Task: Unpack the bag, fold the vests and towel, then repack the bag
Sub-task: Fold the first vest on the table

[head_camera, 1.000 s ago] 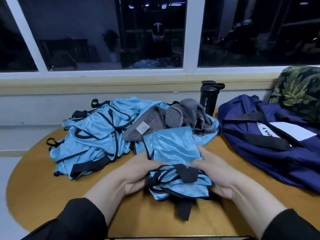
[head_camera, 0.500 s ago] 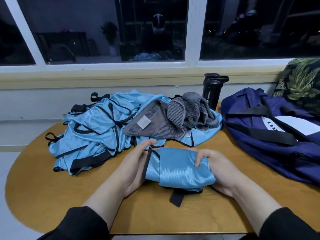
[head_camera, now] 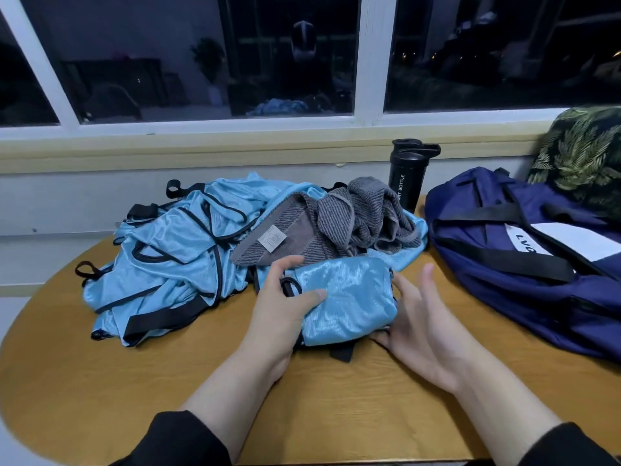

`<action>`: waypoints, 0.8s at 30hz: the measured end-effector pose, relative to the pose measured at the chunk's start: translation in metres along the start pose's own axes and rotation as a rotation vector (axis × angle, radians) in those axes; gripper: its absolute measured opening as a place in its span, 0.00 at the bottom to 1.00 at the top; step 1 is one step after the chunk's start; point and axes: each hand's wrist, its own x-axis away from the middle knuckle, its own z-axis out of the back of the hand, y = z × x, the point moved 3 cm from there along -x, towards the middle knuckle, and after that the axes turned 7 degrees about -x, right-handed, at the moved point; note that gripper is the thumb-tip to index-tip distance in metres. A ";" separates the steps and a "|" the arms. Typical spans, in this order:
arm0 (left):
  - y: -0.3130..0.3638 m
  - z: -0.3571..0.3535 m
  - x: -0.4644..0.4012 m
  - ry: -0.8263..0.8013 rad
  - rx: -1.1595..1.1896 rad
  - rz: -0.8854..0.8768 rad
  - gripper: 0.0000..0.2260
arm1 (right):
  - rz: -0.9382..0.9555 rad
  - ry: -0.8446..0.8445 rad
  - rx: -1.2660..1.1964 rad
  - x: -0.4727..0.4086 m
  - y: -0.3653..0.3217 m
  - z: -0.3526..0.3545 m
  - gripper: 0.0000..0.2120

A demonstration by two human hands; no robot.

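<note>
One vest (head_camera: 346,297) lies folded near the worktop's (head_camera: 100,398) front edge, left hand (head_camera: 282,311) gripping it, right hand (head_camera: 423,327) open alongside; the vest heap (head_camera: 174,260), towel (head_camera: 336,223) and bag (head_camera: 524,264) await.

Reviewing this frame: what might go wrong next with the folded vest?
The folded vest could spring open: only the left hand grips it, while the right hand is open beside it. A black strap sticks out underneath and may snag. Set down here, it could merge with the unfolded vest pile right next to it.
</note>
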 end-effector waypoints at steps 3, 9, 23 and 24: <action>0.013 -0.018 0.006 0.112 -0.140 -0.167 0.20 | 0.038 0.059 0.048 0.001 -0.001 -0.001 0.52; 0.057 -0.039 -0.008 -0.115 -0.328 -0.032 0.25 | 0.273 0.400 0.278 0.015 -0.050 0.016 0.37; 0.089 -0.236 -0.032 -0.364 -0.092 -0.023 0.15 | 0.384 0.598 0.228 0.088 -0.185 0.091 0.10; 0.088 -0.248 -0.041 -0.321 -0.146 -0.069 0.16 | 0.406 0.641 0.314 0.090 -0.203 0.105 0.09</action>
